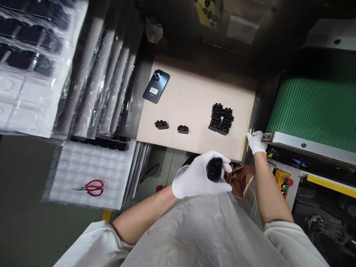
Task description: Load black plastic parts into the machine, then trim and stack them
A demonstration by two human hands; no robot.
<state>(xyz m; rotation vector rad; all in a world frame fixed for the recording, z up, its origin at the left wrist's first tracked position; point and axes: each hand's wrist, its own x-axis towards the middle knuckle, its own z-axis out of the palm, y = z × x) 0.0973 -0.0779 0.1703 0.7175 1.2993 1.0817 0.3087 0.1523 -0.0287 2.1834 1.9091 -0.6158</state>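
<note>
Several dark parts sit in the upper tray; scissors lie on the lower tray. The left hand curls round a black block near the table; whether the right hand grips anything is unclear.

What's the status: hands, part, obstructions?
Left hand gripping black part. Right hand beside green belt, grip unclear. Phone on board; nothing visibly blocking held part.

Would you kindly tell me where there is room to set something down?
The beige board is bare between the phone and the clustered black parts, and behind that cluster. The cluster crowds the right side; two loose parts sit front-left.
</note>
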